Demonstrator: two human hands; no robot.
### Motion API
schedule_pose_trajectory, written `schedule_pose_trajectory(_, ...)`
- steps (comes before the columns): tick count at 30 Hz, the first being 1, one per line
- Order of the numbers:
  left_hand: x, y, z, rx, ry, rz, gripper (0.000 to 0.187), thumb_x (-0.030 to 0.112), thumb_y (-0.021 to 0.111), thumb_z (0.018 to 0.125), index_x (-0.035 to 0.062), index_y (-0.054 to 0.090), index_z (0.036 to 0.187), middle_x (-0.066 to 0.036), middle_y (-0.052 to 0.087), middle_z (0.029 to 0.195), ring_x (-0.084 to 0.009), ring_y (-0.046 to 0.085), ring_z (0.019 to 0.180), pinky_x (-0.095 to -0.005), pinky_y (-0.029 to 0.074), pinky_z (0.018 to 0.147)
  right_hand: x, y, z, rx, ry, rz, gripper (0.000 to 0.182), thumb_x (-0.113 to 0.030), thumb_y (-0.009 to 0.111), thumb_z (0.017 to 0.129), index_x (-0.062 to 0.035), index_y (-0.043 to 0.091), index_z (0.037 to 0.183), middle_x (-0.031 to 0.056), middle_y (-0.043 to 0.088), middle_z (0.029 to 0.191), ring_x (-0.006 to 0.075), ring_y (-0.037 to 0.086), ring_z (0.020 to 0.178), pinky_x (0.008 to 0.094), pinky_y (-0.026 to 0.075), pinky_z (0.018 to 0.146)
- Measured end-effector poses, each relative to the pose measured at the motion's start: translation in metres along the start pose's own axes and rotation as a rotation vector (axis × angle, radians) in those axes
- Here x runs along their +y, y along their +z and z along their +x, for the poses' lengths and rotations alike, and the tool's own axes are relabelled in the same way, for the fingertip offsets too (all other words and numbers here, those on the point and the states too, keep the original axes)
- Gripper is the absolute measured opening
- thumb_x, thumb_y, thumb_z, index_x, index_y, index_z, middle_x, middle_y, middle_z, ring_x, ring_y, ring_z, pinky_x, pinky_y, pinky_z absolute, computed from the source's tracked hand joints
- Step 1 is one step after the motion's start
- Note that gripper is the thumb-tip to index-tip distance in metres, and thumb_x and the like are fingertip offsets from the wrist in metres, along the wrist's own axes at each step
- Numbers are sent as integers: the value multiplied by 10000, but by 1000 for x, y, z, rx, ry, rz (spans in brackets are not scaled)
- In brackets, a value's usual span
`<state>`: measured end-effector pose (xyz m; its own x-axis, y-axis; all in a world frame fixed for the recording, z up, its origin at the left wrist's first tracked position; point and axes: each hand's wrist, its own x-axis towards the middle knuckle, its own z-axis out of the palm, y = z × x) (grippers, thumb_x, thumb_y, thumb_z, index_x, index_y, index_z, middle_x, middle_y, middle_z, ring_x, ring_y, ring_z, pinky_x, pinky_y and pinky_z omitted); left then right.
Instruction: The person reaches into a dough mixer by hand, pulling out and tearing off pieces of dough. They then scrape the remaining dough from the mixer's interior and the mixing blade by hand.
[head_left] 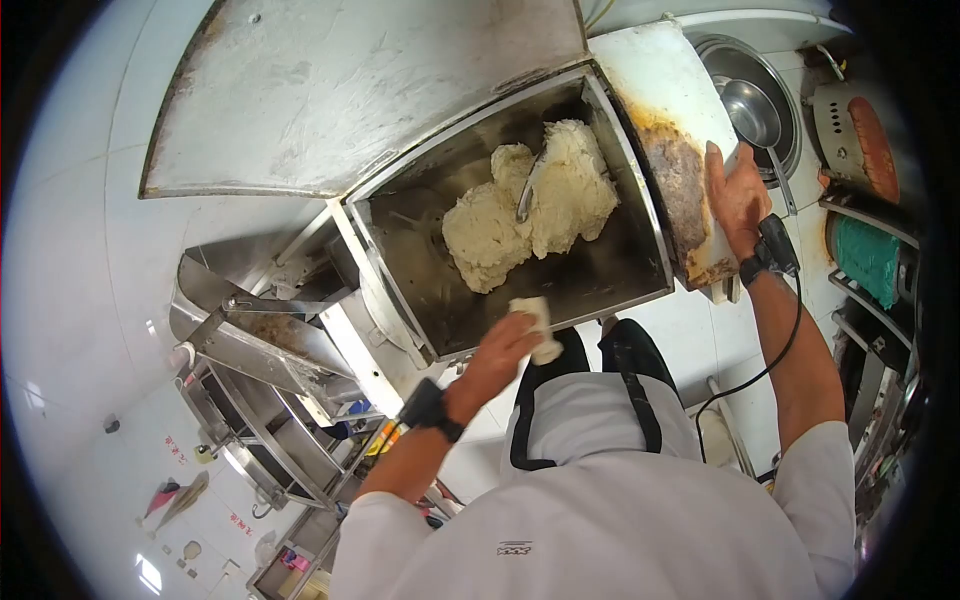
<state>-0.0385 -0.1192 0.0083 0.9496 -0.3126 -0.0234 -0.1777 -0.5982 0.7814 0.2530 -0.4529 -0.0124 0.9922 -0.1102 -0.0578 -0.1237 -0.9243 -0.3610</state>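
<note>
A steel mixing trough (pixel 400 235) stands in front of me with a large rough mass of pale dough (pixel 575 190) inside. A curved metal mixing bar (pixel 527 190) sticks out of the dough. Over the trough's near edge, my left hand (pixel 497 352) is closed around a small cream-coloured piece of dough (pixel 541 330), slightly blurred. My right hand (pixel 738 200) lies on the outer edge of the machine's rusty white side housing (pixel 672 150), fingers stretched out and holding nothing.
The raised metal lid (pixel 360 90) stands behind the trough. At the back right, a steel ladle (pixel 755 115) rests in a round metal basin (pixel 715 55). Steel shelving with a green item (pixel 866 262) is on the right. A metal chute (pixel 270 335) and racks are at left.
</note>
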Motion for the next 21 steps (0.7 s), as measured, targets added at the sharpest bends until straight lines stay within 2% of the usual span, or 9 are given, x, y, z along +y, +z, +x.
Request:
schedule_pose_trajectory(5, -24, -86, -64, -303, -260, 176, 427, -148, 551, 692, 32, 677, 1058, -171, 628, 1217, -369, 595, 1135, -428, 512, 958, -12, -11, -3, -19, 31, -1, 622, -521, 524, 963, 43, 517, 1225, 333, 629, 1144, 472, 628, 1061, 505, 509, 902)
schedule_pose_trajectory(7, -20, -115, -47, -503, -224, 230, 426, -152, 536, 706, 33, 677, 1063, -170, 636, 1190, -368, 603, 1105, -426, 515, 943, -15, -14, -5, -35, 53, 4, 620, -523, 527, 960, 38, 518, 1222, 328, 632, 1145, 472, 628, 1059, 505, 509, 901)
schedule_pose_trajectory(8, -22, -123, -36, -513, -218, 228, 426, -152, 536, 706, 33, 677, 1063, -170, 636, 1190, -368, 603, 1105, -426, 515, 943, -12, -13, -4, -47, 65, -1, 622, -518, 528, 961, 25, 509, 1263, 325, 631, 1154, 474, 621, 1075, 502, 499, 915)
schedule_pose_trajectory(11, -24, -146, 14, -219, -148, 373, 382, -121, 529, 737, 28, 672, 1058, -174, 651, 1155, -375, 611, 1078, -443, 516, 920, -15, -16, -4, -113, 134, -10, 620, -511, 527, 964, 15, 507, 1292, 319, 632, 1162, 475, 614, 1091, 496, 489, 931)
schedule_pose_trajectory(14, -28, -156, 67, -292, -111, 354, 374, -89, 549, 730, 46, 685, 1052, -175, 665, 1092, -377, 628, 1044, -430, 527, 891, -12, -12, -3, -54, 70, -22, 627, -548, 534, 944, 20, 529, 1208, 292, 655, 1121, 444, 648, 1049, 490, 514, 901)
schedule_pose_trajectory(16, -57, -143, 62, -718, -100, 340, 336, -52, 581, 712, 49, 715, 1003, -170, 674, 1020, -364, 648, 1002, -419, 535, 863, -9, -8, -2, -41, 65, -29, 624, -548, 535, 945, 20, 533, 1205, 288, 661, 1108, 440, 654, 1040, 490, 517, 897)
schedule_pose_trajectory(17, -61, -134, 54, -731, -96, 338, 336, -52, 581, 712, 49, 715, 1003, -170, 674, 1020, -364, 648, 1002, -419, 535, 863, -8, -7, -3, -26, 55, -34, 622, -547, 536, 946, 19, 537, 1201, 284, 666, 1095, 436, 659, 1031, 490, 520, 893)
schedule_pose_trajectory(19, -58, -114, 51, -1142, -221, 461, 323, 7, 640, 688, 43, 723, 998, -161, 701, 1083, -355, 645, 1063, -416, 536, 895, -14, -10, -3, -3, 62, -42, 616, -544, 539, 947, 21, 543, 1190, 287, 668, 1087, 436, 664, 1018, 489, 524, 883)
schedule_pose_trajectory(21, -58, -111, 51, -1215, -239, 356, 299, 32, 660, 694, 39, 723, 986, -160, 704, 1061, -356, 652, 1044, -422, 536, 897, -8, -9, -10, -1, 70, -60, 610, -541, 543, 948, 23, 550, 1179, 290, 669, 1079, 436, 668, 1004, 489, 529, 874)
